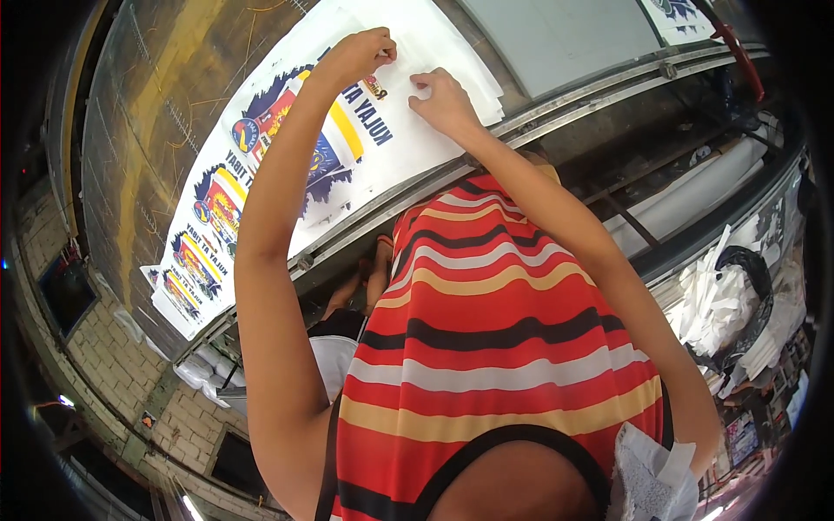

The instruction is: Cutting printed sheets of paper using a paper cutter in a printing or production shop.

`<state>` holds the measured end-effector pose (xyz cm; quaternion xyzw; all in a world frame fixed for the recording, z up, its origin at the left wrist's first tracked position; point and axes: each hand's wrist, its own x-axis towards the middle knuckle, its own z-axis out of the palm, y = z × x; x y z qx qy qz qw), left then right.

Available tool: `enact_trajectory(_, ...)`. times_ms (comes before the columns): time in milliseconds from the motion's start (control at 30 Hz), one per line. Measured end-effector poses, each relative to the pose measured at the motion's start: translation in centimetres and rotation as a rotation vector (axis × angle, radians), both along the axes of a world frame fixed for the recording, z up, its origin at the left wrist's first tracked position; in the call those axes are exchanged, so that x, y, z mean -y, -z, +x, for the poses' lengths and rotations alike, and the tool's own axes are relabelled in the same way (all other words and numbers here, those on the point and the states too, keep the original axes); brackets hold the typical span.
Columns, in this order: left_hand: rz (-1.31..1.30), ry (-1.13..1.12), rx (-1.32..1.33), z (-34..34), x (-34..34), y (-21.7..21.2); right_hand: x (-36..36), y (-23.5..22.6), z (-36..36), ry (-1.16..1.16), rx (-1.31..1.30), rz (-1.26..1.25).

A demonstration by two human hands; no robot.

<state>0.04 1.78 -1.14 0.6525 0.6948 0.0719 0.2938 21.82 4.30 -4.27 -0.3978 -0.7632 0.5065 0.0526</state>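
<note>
A long white printed banner sheet (408, 161) lies across the worktable, with rows of repeated blue, yellow and red graphics. Over its far part, my left hand (363, 56) has its fingers curled together; whether anything thin is pinched in them is hidden. To the right of it, my right hand (443, 102) hovers at or just above a blank white area. Its thumb and index finger are bent, with a gap between them and nothing visible in it. I cannot tell whether either hand touches the sheet.
The stained dark worktable (156, 113) has a metal rail (608, 95) along its near edge. A grey panel (556, 43) and a red curved handle (743, 61) are at the right. White rolls (695, 191) and scrap material (717, 295) lie below. Someone's legs (378, 273) show under the table.
</note>
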Motion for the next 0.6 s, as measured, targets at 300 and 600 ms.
enact_trajectory(300, -0.083, -0.089, 0.072, -0.8, -0.2, 0.0, 0.1, -0.2, -0.1, -0.032, 0.001, -0.063)
enact_trajectory(600, -0.038, -0.092, 0.072, -1.1, 0.4, 0.1, 1.0, 0.0, 0.1, 0.047, -0.001, -0.101)
